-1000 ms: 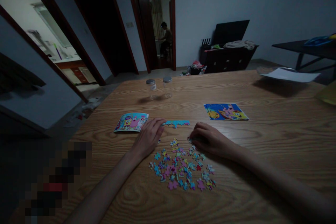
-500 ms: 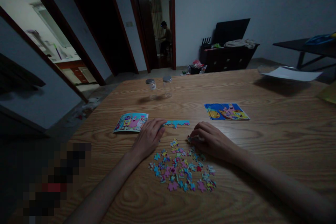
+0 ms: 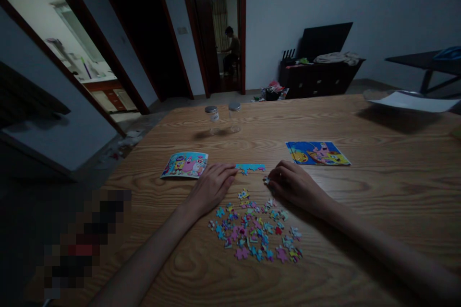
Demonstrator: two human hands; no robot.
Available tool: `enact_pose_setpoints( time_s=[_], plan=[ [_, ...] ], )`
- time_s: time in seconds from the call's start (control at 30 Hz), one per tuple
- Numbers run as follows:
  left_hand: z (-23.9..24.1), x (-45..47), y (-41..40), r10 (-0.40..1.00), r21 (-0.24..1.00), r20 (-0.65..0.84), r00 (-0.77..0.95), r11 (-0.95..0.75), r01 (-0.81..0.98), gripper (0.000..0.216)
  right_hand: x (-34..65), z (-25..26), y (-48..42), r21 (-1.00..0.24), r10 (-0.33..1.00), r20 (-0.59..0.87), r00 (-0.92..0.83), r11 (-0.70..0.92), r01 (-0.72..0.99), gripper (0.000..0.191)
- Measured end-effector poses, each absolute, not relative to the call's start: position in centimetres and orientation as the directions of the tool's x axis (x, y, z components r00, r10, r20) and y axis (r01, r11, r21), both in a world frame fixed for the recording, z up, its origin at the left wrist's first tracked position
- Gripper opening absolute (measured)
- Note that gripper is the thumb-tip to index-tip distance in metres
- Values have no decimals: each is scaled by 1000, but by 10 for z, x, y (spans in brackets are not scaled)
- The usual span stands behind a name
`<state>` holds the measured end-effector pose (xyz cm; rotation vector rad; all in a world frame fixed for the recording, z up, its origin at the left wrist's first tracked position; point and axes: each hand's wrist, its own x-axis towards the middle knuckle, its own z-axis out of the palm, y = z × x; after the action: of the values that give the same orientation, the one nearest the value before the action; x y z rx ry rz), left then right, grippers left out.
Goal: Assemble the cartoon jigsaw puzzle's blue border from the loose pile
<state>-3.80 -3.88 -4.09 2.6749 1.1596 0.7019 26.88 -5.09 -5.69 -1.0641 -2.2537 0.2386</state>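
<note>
A heap of small coloured puzzle pieces (image 3: 254,231) lies on the wooden table (image 3: 360,192) in front of me. Beyond it sits a short joined strip of blue pieces (image 3: 251,168). My left hand (image 3: 212,187) rests flat beside the strip's left end, fingers stretched out and touching it. My right hand (image 3: 293,185) is curled, its fingertips pinching a small puzzle piece (image 3: 267,180) just right of the strip. A cartoon picture card (image 3: 185,165) lies left of my left hand.
A second cartoon picture card (image 3: 317,153) lies to the right. Two small jars (image 3: 223,117) with metal lids stand further back. White paper (image 3: 408,101) sits at the far right edge. A person sits in a room beyond the doorway (image 3: 232,50).
My right hand has lifted off the heap and moved up and forward toward the blue strip with a piece pinched in its fingers. The left hand has stayed put.
</note>
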Motion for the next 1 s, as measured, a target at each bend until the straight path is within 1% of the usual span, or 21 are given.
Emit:
enact_pose_setpoints(
  time_s=[0.17,0.27,0.47,0.7,0.8,0.87,0.93,1.0],
  plan=[
    [-41,-37,-39,718,304,342,606,-695,651,34,267,-52,-48,-514,810,380,-446,586,626,5],
    [-42,-38,-38,718,311,344,605,-695,649,34,266,-51,-47,-546,823,351,-447,568,616,7],
    [-42,-39,-38,718,317,345,604,-695,645,35,266,-54,-47,-542,820,380,-429,573,615,5],
    [-42,-39,-39,716,308,351,603,-697,648,34,268,-50,-51,-546,811,379,-446,585,600,8],
    [-41,-39,-39,710,289,355,608,-702,651,33,270,-46,-54,-518,772,419,-478,636,572,15],
    [-41,-39,-40,707,273,357,610,-704,655,33,273,-44,-55,-451,712,429,-556,702,551,25],
    [-41,-39,-41,703,257,356,616,-707,659,32,277,-42,-56,-384,656,394,-644,754,533,31],
    [-41,-39,-42,696,248,350,627,-714,655,33,280,-42,-56,-361,637,369,-677,769,527,33]
  ],
)
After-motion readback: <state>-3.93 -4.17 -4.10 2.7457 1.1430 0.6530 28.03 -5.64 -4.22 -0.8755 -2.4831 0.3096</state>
